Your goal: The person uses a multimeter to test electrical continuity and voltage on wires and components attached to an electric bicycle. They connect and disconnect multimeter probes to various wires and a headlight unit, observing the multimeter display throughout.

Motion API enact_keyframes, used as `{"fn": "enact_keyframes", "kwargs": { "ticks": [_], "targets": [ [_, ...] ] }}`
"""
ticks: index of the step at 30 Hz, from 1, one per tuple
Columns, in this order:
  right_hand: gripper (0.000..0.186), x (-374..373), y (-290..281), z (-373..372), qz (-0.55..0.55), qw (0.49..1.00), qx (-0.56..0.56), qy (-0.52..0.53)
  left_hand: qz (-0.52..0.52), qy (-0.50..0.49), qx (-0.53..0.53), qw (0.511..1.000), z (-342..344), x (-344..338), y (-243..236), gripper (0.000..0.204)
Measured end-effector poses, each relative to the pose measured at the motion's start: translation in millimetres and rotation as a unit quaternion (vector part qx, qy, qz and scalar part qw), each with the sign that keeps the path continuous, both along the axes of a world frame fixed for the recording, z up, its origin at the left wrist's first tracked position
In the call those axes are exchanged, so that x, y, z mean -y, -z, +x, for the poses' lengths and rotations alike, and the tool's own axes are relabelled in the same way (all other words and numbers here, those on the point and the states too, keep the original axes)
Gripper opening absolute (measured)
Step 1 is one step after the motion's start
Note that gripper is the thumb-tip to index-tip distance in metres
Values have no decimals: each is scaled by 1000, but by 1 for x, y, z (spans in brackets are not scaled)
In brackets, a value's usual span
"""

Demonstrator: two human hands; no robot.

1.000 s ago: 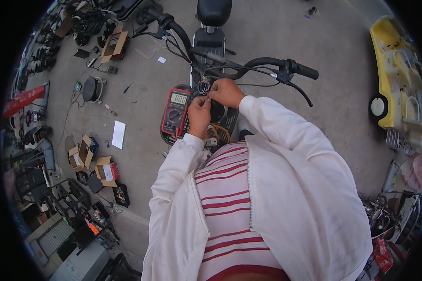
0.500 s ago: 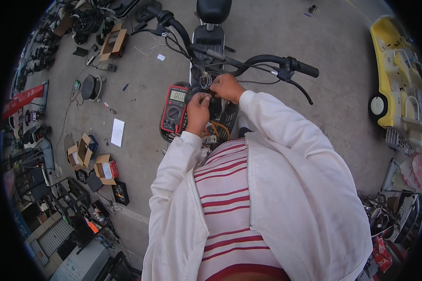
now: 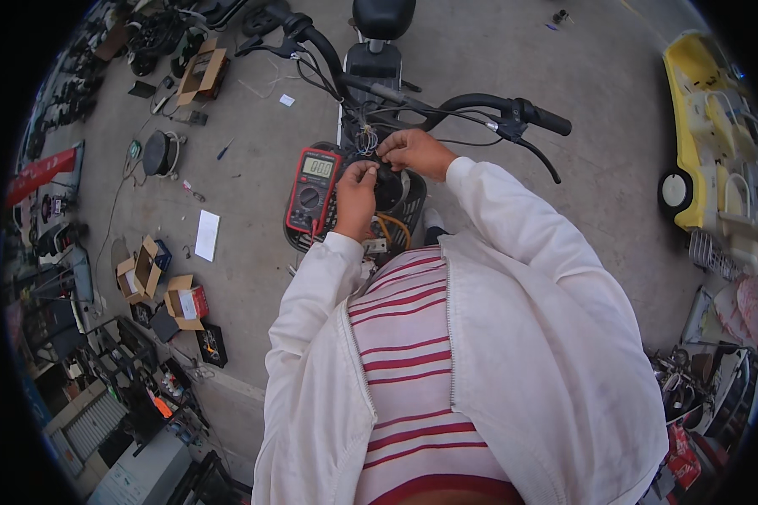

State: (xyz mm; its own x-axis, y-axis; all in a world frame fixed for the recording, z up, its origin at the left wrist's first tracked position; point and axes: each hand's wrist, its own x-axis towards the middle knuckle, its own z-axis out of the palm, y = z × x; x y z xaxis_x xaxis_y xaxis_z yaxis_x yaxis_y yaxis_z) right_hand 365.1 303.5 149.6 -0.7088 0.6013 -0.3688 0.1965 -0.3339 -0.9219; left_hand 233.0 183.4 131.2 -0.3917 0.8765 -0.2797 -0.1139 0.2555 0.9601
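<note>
A red and dark grey multimeter [image 3: 309, 197], its display lit, rests on the left side of a black basket [image 3: 412, 220] at the front of an electric scooter. Just right of the meter, my left hand [image 3: 356, 200] is closed in a pinch, thumb against fingers. My right hand [image 3: 420, 155] pinches too, slightly farther off, beside a bundle of thin bare-ended wires [image 3: 367, 140] below the handlebar [image 3: 389, 94]. What sits between the fingertips of either hand is too small to make out. Orange cable [image 3: 393, 225] loops inside the basket near my left wrist.
The scooter's black seat [image 3: 384, 18] stands beyond the handlebar, whose right grip [image 3: 551, 123] reaches outward. On the floor to the left lie a white sheet [image 3: 207, 235], a screwdriver [image 3: 225, 150], open cardboard boxes [image 3: 185, 300] and a round stool [image 3: 157, 155]. A yellow vehicle body [image 3: 685, 135] stands right.
My right hand has shifted slightly to the right and its forearm has swung outward. The left hand stays nearly in place, still pinching. The view has tilted a little.
</note>
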Motion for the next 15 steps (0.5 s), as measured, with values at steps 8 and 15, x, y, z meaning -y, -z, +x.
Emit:
{"fn": "enact_keyframes", "kwargs": {
  "ticks": [8,15],
  "targets": [
    [23,5,15,2,14,996,-31,80,14,-14,76,997,2,2,-1,9],
    [17,8,-1,-4,38,993,65,96,7,-16,108,994,2,4,-8,9]
  ]
}}
